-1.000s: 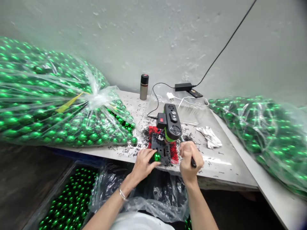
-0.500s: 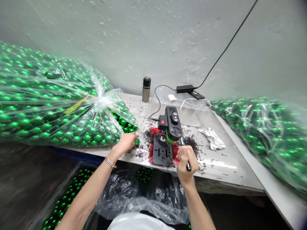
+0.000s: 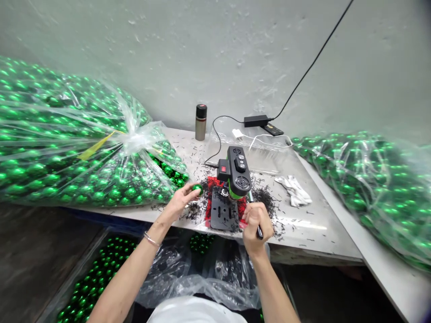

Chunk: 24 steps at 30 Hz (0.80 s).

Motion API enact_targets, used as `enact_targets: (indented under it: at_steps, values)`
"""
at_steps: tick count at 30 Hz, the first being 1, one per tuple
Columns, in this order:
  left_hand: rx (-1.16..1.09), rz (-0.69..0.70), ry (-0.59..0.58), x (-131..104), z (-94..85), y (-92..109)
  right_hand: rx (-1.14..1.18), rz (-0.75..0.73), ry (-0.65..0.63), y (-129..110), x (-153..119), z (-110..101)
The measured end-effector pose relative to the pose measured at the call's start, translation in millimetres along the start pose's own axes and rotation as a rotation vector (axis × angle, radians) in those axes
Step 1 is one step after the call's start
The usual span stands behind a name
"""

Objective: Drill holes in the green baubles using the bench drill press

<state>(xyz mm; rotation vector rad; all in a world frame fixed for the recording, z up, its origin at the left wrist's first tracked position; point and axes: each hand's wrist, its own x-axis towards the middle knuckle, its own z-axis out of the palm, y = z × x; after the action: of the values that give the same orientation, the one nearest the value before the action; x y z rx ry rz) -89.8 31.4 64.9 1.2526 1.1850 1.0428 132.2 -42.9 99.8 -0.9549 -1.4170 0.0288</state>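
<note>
Left grip (image 3: 179,202) is pinched on a shiny green ball (image 3: 198,189), maybe just above the bench (image 3: 303,224), with a big clear bag (image 3: 67,161) of balls beside it; right grip (image 3: 258,221) is wrapped round the black handle (image 3: 259,233), near the black machine (image 3: 239,168)

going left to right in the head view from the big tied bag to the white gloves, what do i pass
Tied bag of green balls → green ball in the left hand → black slotted plate → right hand gripping the handle → white gloves
</note>
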Motion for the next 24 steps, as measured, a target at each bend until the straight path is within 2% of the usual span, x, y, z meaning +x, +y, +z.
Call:
enact_targets:
  at_steps: [2, 5, 7, 10, 14, 19, 24]
  values:
    - [-0.274, -0.118, 0.003, -3.2, 14.1, -4.9, 0.01, -0.008, 0.003, 0.5, 0.5, 0.0]
    - [-0.433, -0.241, -0.004, -8.7, 37.4, -15.9, 0.025, -0.016, -0.02, -1.3, 4.5, -1.0]
    - [-0.405, -0.284, -0.029, -12.1, 51.0, -22.4, 0.026, -0.012, -0.031, -3.3, 7.9, -1.9]
    - [-0.233, -0.288, -0.086, -14.8, 66.7, -27.5, 0.019, -0.012, -0.024, -5.3, 10.9, -2.5]
    - [0.063, -0.177, -0.109, -14.2, 78.8, -26.2, -0.001, -0.032, -0.026, -5.5, 9.6, -2.5]
    - [0.465, 0.077, -0.095, -16.6, 84.1, -20.0, -0.016, -0.034, -0.045, -5.0, 6.9, -3.4]
    - [0.657, 0.309, -0.101, -19.1, 87.2, -23.7, -0.018, -0.025, -0.059, -5.0, 6.0, -4.3]
